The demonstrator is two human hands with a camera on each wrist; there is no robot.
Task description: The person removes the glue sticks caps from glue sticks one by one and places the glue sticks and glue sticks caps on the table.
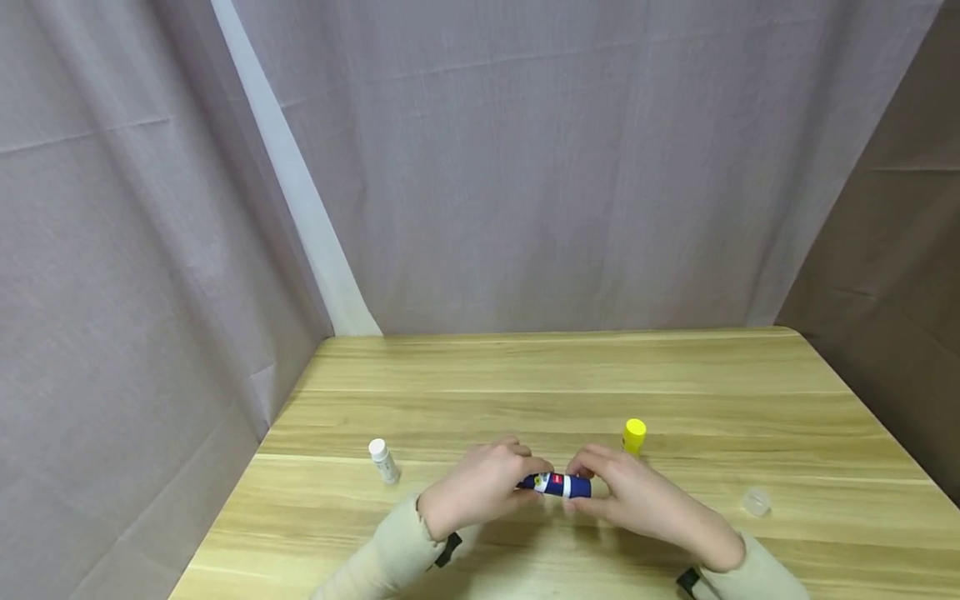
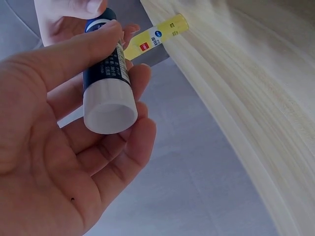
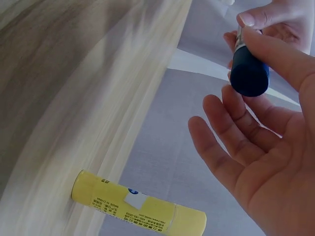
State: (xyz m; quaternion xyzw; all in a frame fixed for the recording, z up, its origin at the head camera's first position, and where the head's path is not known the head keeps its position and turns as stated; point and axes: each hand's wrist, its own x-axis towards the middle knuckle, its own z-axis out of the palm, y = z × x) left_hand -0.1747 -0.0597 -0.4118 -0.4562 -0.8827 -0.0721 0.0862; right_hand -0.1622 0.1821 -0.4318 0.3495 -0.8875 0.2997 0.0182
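A dark blue glue stick [image 1: 557,484] with a white band and red label is held level between both hands above the table. My left hand [image 1: 483,485] grips its body between thumb and fingers; in the left wrist view the hollow white base [image 2: 110,110] points out of that hand. With thumb and fingertips, my right hand [image 1: 637,493] pinches the other end, the blue cap [image 3: 249,73]. The cap is on the stick. The right hand's remaining fingers are spread loosely in the right wrist view.
Just beyond the right hand a yellow glue stick [image 1: 634,435] stands upright on the wooden table [image 1: 570,375]. A white glue stick [image 1: 383,461] stands to the left of the left hand. A small translucent cap [image 1: 756,502] lies at the right. Grey curtains [image 1: 525,183] hang behind the table.
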